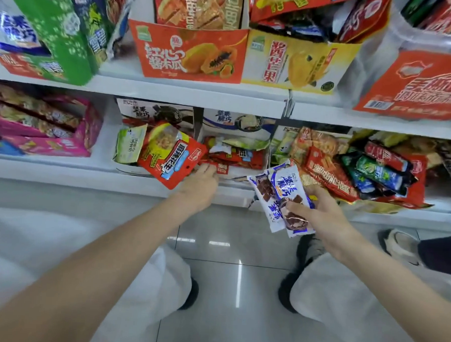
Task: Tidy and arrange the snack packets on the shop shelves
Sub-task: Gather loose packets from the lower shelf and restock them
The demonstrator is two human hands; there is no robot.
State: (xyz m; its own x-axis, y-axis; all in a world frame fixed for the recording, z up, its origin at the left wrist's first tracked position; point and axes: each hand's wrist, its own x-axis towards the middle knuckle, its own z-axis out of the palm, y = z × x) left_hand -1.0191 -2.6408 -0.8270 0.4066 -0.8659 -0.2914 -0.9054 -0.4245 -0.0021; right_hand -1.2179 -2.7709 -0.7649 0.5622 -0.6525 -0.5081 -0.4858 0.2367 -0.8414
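Both forearms are bare, with no sleeves in view. The person wears loose white trousers (343, 294). The shoes (190, 294) are dark, nearly black.

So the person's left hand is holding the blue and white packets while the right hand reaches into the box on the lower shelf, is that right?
Not quite: the hands are swapped. In the head view the right hand grips the blue and white packets, while the left hand reaches to the box on the lower shelf, its fingers at a small red packet.
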